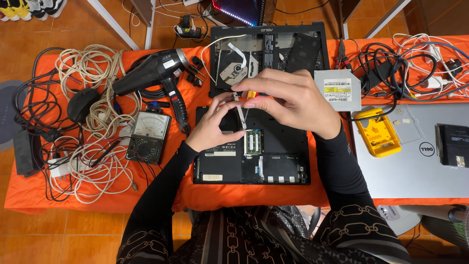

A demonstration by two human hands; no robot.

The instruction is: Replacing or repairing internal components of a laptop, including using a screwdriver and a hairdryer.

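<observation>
Head view:
Right hand (293, 100): fingers pinched shut on small screwdriver (249, 94) with orange-yellow handle, tip pointing down.
Left hand (215, 124): fingers closed on thin metal bracket (240, 113), just under the screwdriver.
Opened black laptop base (273, 151): below both hands, on orange counter (29, 190).
Beside it: black hair dryer (156, 73), analog multimeter (148, 137).

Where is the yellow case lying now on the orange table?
In the head view, the yellow case lies right of the right hand, below the silver optical drive and beside the silver laptop.
</observation>
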